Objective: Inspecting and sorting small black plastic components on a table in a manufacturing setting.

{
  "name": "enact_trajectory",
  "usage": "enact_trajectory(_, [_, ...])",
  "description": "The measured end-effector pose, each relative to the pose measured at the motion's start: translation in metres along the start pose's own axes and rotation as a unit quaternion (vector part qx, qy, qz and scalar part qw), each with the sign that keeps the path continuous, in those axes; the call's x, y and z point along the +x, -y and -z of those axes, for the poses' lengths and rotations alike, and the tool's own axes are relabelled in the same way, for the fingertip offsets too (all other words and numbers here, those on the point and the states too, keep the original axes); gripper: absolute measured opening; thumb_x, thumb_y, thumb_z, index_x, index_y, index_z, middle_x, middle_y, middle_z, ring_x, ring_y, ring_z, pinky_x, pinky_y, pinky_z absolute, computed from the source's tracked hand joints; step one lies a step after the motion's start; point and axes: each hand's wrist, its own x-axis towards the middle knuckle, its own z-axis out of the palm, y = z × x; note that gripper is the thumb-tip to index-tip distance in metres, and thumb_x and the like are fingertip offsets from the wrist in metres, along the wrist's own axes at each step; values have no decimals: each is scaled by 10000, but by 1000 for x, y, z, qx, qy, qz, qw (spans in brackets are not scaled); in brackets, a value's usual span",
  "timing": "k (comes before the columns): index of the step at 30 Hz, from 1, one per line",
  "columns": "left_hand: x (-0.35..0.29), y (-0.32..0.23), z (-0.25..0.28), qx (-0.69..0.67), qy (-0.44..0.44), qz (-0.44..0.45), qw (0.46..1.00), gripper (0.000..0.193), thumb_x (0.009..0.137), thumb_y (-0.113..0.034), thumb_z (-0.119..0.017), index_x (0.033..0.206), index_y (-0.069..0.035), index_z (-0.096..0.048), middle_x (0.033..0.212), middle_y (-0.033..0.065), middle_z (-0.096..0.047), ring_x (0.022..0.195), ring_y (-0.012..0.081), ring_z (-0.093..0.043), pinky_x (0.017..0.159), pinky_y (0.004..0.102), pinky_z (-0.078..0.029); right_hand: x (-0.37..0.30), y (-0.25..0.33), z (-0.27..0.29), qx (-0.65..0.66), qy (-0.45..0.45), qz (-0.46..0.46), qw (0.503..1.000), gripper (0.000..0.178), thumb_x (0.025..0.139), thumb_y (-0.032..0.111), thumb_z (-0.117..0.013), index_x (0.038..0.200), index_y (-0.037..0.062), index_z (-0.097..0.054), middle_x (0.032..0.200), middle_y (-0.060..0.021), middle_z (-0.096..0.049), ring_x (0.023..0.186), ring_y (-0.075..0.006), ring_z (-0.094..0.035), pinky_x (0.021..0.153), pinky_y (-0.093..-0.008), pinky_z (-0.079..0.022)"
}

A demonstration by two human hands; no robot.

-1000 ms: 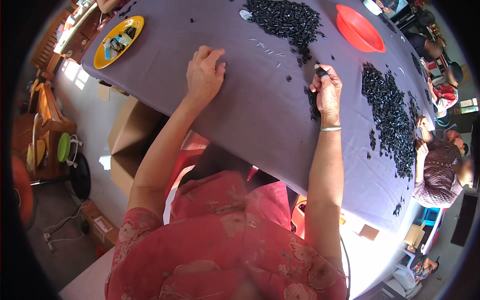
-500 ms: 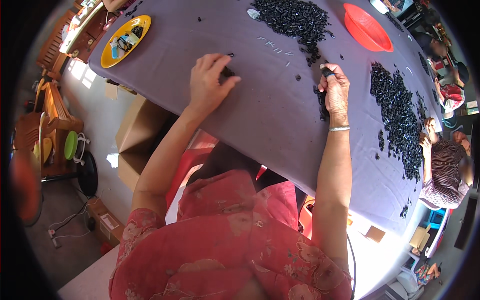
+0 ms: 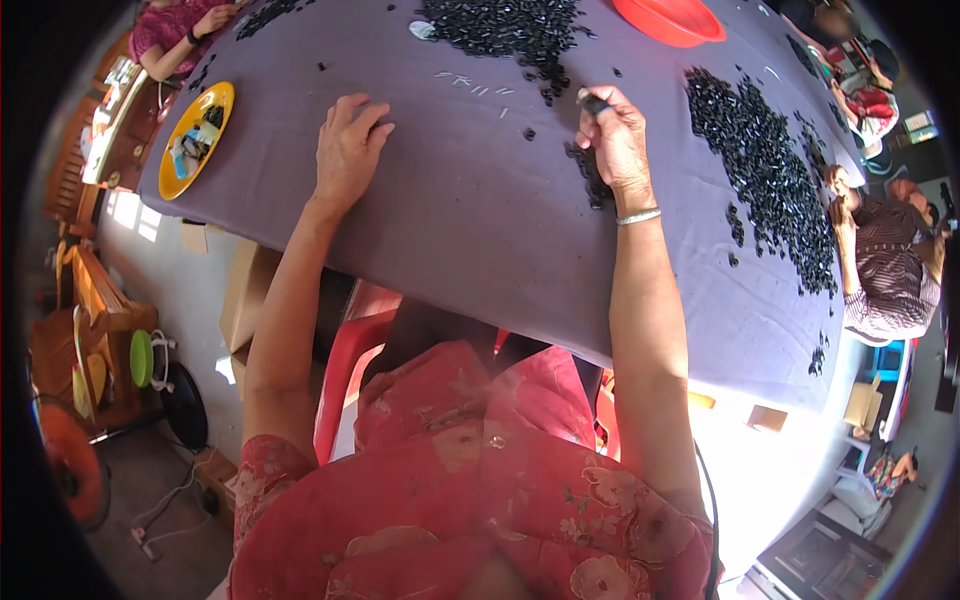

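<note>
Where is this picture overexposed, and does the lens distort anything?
Head view: the floor at lower right is washed out to near white; head view: the fisheye makes the person in the striped top look tipped sideways; head view: the black pieces show small glints.

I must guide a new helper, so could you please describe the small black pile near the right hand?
Over the purple-grey tablecloth, find the right hand with the silvery bracelet. Just left of its wrist lies a narrow strip of small black pieces, far smaller than the big far heap and the big heap to the right.
</note>
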Motion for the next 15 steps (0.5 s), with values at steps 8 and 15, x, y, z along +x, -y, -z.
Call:
enact_trajectory(8, [18,-74,-22,-246,13,4,969,208,788,-15,-661,992,-44,-632,950,73,-579,846,203,-590,690,274,-471,2,19,27,116,31,20,993,147,899,167,-544,912,24,-577,669,9,-460,545,-74,-388,496,-236,-359])
enact_trajectory(15, [15,-94,-62,-365,11,178,914,181,805,4,-646,976,-53,-643,834,3,-569,702,74,-533,647,211,-443,-5,2,3,-418,50,91,902,283,741,-62,-485,921,54,-670,801,-32,-616,728,-129,-549,663,-252,-460])
